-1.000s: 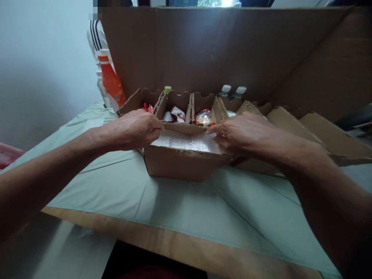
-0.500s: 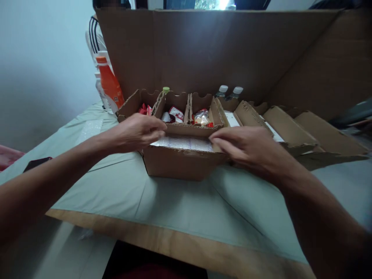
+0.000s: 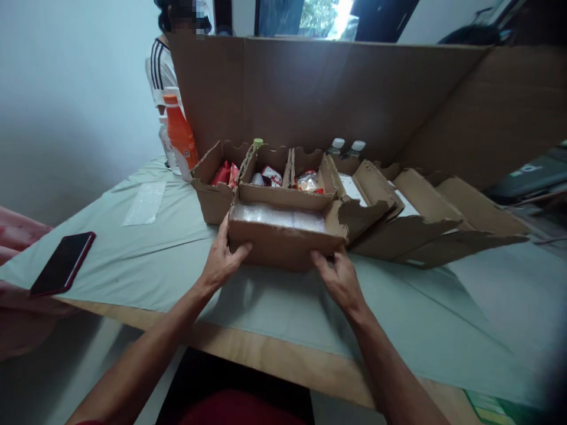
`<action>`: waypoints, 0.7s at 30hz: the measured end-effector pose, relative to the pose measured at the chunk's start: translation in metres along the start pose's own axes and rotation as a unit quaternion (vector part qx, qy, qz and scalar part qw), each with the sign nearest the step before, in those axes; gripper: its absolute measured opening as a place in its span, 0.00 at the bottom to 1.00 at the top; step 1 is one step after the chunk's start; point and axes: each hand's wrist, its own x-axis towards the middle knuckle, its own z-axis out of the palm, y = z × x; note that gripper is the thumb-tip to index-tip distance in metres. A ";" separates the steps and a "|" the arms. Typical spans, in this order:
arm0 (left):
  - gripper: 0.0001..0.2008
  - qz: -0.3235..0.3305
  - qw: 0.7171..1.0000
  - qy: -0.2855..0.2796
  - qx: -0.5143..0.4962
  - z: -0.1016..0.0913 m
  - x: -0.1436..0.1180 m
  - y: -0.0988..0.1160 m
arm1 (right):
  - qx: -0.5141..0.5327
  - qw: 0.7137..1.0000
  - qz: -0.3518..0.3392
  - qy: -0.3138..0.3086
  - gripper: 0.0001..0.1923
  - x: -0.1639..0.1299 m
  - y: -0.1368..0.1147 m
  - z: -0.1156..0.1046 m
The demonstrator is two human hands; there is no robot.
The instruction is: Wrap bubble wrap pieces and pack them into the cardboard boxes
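Note:
A small open cardboard box stands at the front of the row, with clear bubble wrap inside it. My left hand grips its left end, thumb on the front wall and fingers round the side. At the right end my right hand holds the same box, thumb against the front, other fingers partly hidden. Just behind are open cardboard boxes with red packets, a red-and-white packet and a clear snack packet.
A tall cardboard panel rises behind the boxes. Several tilted boxes lean at the right. An orange bottle stands at the left, near a bubble wrap sheet and a phone. A person is beyond the panel.
Both hands have moved from above the front box's top corners down to its two ends and now grip it. The view has shifted, bringing the whole phone into sight.

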 end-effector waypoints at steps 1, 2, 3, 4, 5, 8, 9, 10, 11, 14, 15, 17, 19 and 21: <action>0.38 0.001 1.000 0.008 0.006 -0.003 -0.017 0.001 | -0.005 1.000 -0.002 0.023 0.25 -0.018 -0.003 -0.001; 0.37 0.000 1.000 0.017 0.020 -0.009 -0.037 0.002 | -0.009 0.999 -0.007 0.044 0.22 -0.037 -0.006 -0.001; 0.37 -0.006 0.999 0.034 0.033 -0.018 -0.060 0.003 | -0.011 0.998 -0.017 0.059 0.20 -0.056 -0.011 0.000; 0.36 -0.020 0.997 0.055 0.049 -0.028 -0.081 0.004 | -0.009 0.998 -0.030 0.063 0.20 -0.072 -0.018 0.002; 0.36 -0.033 0.994 0.084 0.067 -0.040 -0.098 0.007 | -0.005 0.997 -0.045 0.055 0.19 -0.083 -0.025 0.005; 0.39 -0.074 0.987 0.124 0.066 -0.064 -0.111 0.021 | 0.023 0.997 -0.073 0.017 0.20 -0.078 -0.046 0.018; 0.39 -0.074 0.988 0.123 0.053 -0.064 -0.102 0.026 | 0.038 0.997 -0.072 0.018 0.20 -0.067 -0.049 0.020; 0.40 -0.065 0.991 0.111 0.039 -0.060 -0.089 0.030 | 0.051 0.996 -0.067 0.029 0.21 -0.054 -0.049 0.020; 0.40 -0.052 0.994 0.095 0.032 -0.052 -0.075 0.033 | 0.060 0.995 -0.057 0.047 0.21 -0.043 -0.047 0.019; 0.41 0.007 0.998 0.061 0.014 -0.020 -0.044 0.034 | 0.045 0.993 -0.013 0.107 0.21 -0.030 -0.027 0.006; 0.41 0.020 0.998 0.050 0.011 -0.011 -0.042 0.032 | 0.038 0.992 0.001 0.119 0.21 -0.033 -0.019 0.001; 0.40 0.026 0.999 0.039 0.016 0.000 -0.050 0.027 | 0.042 0.991 0.021 0.122 0.22 -0.046 -0.005 -0.004; 0.39 0.008 0.998 0.057 0.029 -0.003 -0.069 0.021 | 0.062 0.992 0.020 0.105 0.22 -0.058 0.000 0.001; 0.39 -0.026 0.994 0.097 0.048 -0.019 -0.089 0.016 | 0.084 0.994 0.004 0.072 0.21 -0.060 -0.006 0.018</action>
